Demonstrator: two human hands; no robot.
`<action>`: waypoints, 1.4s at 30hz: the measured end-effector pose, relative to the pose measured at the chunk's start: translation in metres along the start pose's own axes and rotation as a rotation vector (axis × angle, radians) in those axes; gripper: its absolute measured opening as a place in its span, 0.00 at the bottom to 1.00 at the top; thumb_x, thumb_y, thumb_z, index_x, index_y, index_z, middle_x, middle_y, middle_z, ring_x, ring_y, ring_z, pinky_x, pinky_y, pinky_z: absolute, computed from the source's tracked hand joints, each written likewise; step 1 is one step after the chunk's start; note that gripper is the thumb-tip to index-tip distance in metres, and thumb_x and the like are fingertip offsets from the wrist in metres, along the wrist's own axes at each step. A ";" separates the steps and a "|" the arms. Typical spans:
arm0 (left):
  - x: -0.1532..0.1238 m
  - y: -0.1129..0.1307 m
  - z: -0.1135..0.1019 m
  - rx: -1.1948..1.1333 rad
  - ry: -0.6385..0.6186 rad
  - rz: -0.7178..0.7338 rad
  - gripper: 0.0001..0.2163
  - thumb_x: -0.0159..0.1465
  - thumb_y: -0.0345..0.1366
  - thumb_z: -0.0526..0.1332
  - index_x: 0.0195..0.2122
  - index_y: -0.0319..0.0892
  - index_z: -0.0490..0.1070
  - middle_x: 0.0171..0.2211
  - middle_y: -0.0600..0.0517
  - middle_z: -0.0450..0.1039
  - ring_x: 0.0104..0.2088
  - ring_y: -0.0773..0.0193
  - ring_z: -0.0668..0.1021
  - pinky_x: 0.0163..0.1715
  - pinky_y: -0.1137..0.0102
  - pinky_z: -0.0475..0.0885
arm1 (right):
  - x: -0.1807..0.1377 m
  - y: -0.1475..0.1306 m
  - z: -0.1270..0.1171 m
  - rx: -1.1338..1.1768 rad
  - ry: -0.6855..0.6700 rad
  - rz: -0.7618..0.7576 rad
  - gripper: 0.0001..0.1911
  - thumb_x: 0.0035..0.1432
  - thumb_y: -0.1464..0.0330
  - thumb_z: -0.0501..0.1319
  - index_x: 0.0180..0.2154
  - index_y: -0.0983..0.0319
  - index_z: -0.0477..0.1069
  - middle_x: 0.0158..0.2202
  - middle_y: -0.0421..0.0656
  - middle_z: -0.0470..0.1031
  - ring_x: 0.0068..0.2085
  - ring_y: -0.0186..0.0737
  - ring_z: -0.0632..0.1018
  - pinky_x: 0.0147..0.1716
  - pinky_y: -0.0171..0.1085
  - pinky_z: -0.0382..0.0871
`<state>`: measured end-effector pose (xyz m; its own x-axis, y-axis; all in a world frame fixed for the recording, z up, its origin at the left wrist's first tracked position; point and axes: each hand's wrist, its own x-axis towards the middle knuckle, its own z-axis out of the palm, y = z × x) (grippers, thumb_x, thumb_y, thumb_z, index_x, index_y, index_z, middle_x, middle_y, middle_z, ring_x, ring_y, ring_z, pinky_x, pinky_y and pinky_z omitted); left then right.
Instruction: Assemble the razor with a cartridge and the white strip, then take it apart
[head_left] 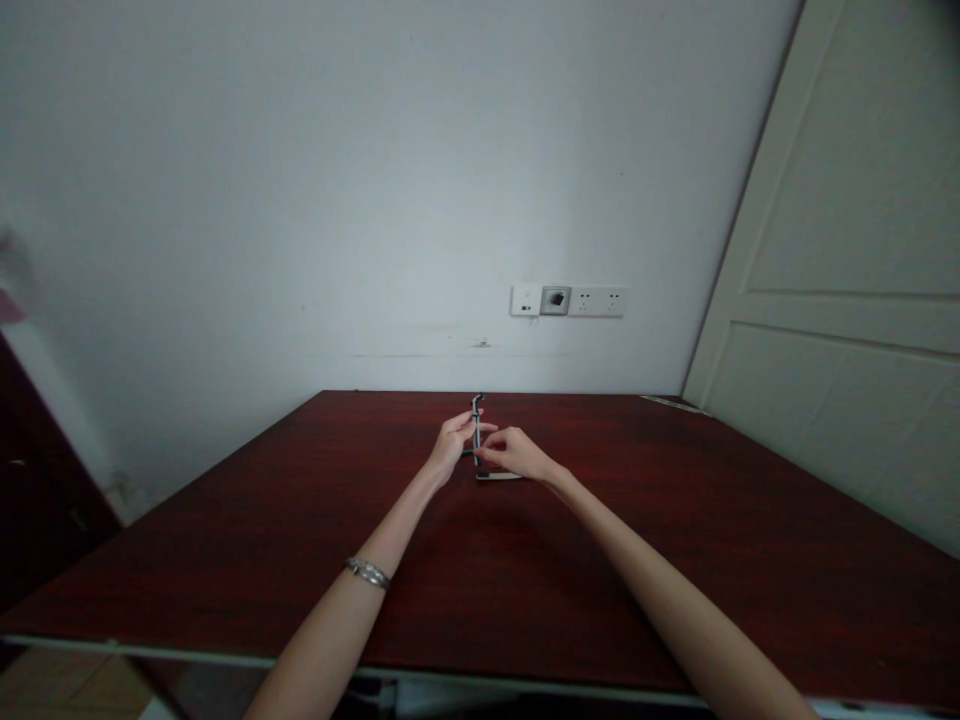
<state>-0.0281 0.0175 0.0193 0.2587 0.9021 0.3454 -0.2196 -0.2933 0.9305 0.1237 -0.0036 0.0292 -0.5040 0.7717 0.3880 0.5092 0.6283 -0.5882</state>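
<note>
A slim upright black-and-light-grey device stands over the far middle of the table, with a bent dark tip at its top; its exact kind is too small to tell. My left hand closes around its upper part from the left, fingers partly behind it. From the right, my right hand pinches its lower part between thumb and fingers. Just below my right hand lies a thin pale strip with a dark left end. Whether the strip joins the upright device I cannot tell.
Both forearms cross a dark red-brown wooden table. Behind it rises a white wall with socket plates. A pale panelled door borders the table's right side. A thin strip lies at the far right corner.
</note>
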 end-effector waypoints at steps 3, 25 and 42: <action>-0.001 -0.002 0.001 -0.066 -0.016 -0.019 0.23 0.54 0.42 0.60 0.49 0.33 0.65 0.37 0.40 0.76 0.35 0.57 0.77 0.35 0.67 0.68 | 0.001 -0.003 0.003 0.027 -0.005 0.004 0.18 0.53 0.60 0.54 0.24 0.67 0.74 0.18 0.40 0.69 0.20 0.29 0.64 0.21 0.30 0.55; 0.023 -0.020 -0.068 1.228 -0.038 -0.107 0.08 0.47 0.39 0.65 0.28 0.41 0.77 0.32 0.45 0.77 0.36 0.56 0.77 0.34 0.70 0.66 | 0.046 0.010 0.018 -0.431 -0.143 0.504 0.16 0.43 0.63 0.60 0.32 0.69 0.75 0.33 0.56 0.77 0.34 0.48 0.77 0.25 0.34 0.66; 0.027 -0.032 -0.074 1.374 -0.231 -0.043 0.10 0.55 0.34 0.58 0.35 0.43 0.77 0.36 0.49 0.77 0.38 0.62 0.76 0.39 0.72 0.66 | 0.056 0.022 0.037 -0.483 -0.187 0.538 0.17 0.42 0.64 0.62 0.34 0.67 0.75 0.37 0.55 0.76 0.37 0.49 0.78 0.30 0.35 0.69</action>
<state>-0.0834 0.0745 -0.0100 0.4186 0.8857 0.2007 0.8461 -0.4607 0.2680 0.0814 0.0499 0.0118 -0.1868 0.9822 -0.0185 0.9473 0.1751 -0.2684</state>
